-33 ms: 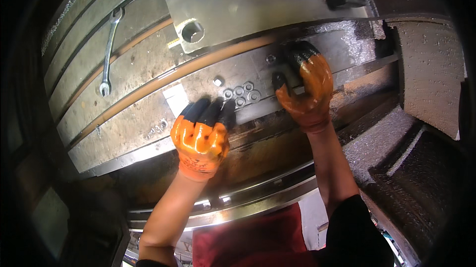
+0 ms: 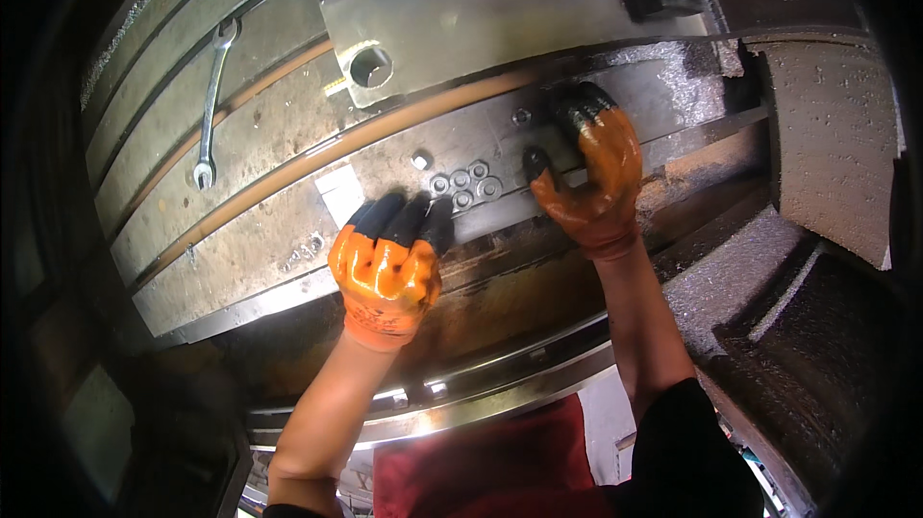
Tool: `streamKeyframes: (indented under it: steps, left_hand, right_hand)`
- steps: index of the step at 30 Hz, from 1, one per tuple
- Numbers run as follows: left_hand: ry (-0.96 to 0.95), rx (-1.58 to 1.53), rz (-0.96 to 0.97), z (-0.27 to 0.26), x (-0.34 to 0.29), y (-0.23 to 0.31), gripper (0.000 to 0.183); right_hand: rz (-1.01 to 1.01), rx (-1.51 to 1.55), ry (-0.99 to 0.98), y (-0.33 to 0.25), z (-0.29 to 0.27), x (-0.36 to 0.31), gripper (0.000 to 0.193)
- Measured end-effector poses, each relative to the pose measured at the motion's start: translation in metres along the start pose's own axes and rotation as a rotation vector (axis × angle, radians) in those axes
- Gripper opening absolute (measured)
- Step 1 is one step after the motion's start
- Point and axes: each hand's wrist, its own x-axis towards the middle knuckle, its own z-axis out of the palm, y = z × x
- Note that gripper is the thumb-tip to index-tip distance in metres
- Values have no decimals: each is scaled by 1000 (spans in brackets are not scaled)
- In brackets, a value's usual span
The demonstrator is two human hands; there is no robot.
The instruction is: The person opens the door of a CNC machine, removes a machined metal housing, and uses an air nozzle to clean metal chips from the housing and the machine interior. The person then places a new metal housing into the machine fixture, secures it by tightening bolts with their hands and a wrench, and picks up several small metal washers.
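Both my hands wear orange gloves with black fingertips. My left hand point(image 2: 386, 263) rests at the front edge of the metal machine table point(image 2: 240, 215), fingers slightly spread and pointing away, with nothing visible in them. Right beside its fingertips lies a tight cluster of several hex nuts point(image 2: 462, 199). My right hand point(image 2: 598, 167) is to the right of these, thumb and fingers wide apart in a C shape, apparently holding nothing. One separate nut point(image 2: 520, 116) lies between its thumb and fingertips, apart from the cluster. A small shiny metal piece point(image 2: 420, 161) sits left of the nuts.
An open-ended wrench point(image 2: 211, 105) lies across the slotted table at left. Behind the nuts stands a large steel block with holes point(image 2: 461, 23). A white rectangular patch point(image 2: 339, 193) is near my left fingers. Metal chips point(image 2: 692, 86) are scattered at right, beside a brown panel point(image 2: 832, 134).
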Motion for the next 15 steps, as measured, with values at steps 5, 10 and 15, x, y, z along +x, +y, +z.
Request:
streamKeyframes:
  steps: [5, 10, 15]
  left_hand:
    - [41, -62, 42, 5, -3, -6, 34]
    - [-85, -218, -64, -30, 12, -12, 26]
    - [528, -791, -715, -75, 69, -7, 27]
  right_hand:
    - [66, 42, -12, 2, -2, -20, 52]
    - [98, 33, -10, -1, -2, -19, 59]
    - [144, 63, 64, 0, 2, -19, 45]
